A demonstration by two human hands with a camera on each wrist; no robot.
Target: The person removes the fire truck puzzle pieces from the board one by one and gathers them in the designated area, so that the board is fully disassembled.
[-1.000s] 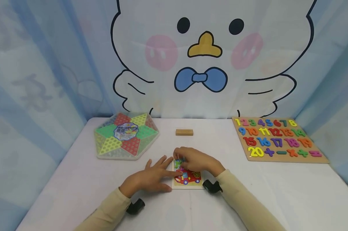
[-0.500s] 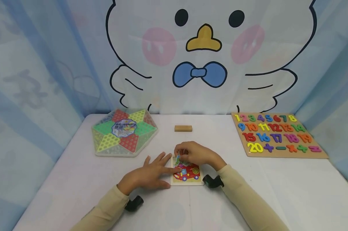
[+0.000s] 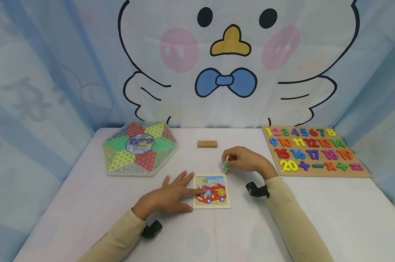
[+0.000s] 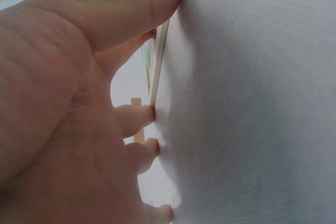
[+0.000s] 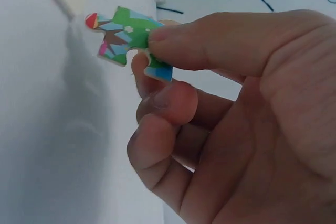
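Note:
A small square jigsaw puzzle (image 3: 214,207) with a white frame and a red fire truck picture lies flat on the table. My left hand (image 3: 169,196) is spread at its left edge, its index finger resting on the truck's front and its thumb at the lower left corner. In the right wrist view, my right hand (image 5: 231,98) pinches a jigsaw puzzle piece (image 5: 126,32) between thumb and index finger. This piece is mostly green and light blue, with brown, pink and red bits. In the head view it hangs just beyond the puzzle's upper right corner.
A small wooden block (image 3: 207,144) lies behind the puzzle. At the back left sits a hexagonal checkers box (image 3: 140,149). A wooden number board (image 3: 315,149) lies at the right. A printed curtain (image 3: 227,105) hangs behind the white table (image 3: 236,233).
My right hand has lifted the jigsaw puzzle piece out of the puzzle's upper left and carried it right and away. The left hand stays in place on the puzzle. The head view has tilted slightly.

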